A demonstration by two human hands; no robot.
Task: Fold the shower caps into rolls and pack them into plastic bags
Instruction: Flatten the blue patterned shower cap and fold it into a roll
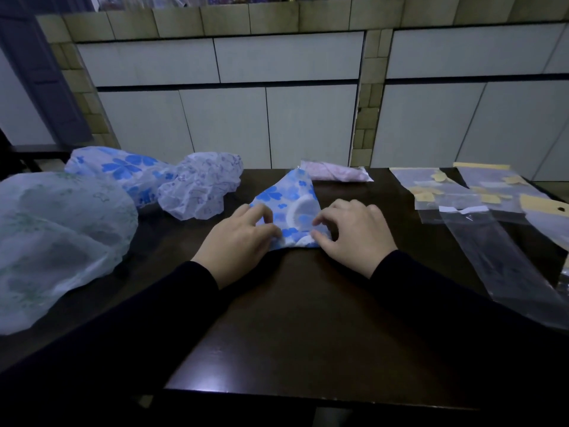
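The left hand [238, 238] and the right hand [348, 234] both sit on the near, wide end of a blue-flowered white plastic shower cap folded flat into a wedge [288, 204]. The fingers of each hand are curled, and the fingertips pinch the cap's near hem from either side, with the white elastic ruffle showing between them. The cap lies in the middle of the dark wooden table [292, 318], its narrow tip pointing toward the far edge.

The step in hand appears to be starting the roll from the wide end. To do it well, both hands should turn the hem over evenly and together, so the roll stays straight rather than coning toward 1 side. The film looks thin and slippery, so air should be pressed out toward the tip as the roll advances, and the bulky elastic tucked inside the first turn. A tight roll will likely slide into a narrow bag more easily.

Toward the left edge lie 3 unfolded caps: a large pale green-patterned cap [55, 241], another blue-flowered cap [123, 171] and a white cap with purple outlines [200, 186]. At the far edge, just beyond the wedge's tip, rests a pink rolled cap already in a clear bag [335, 174]. Along the right edge lie clear plastic bags with yellow header cards [480, 204].
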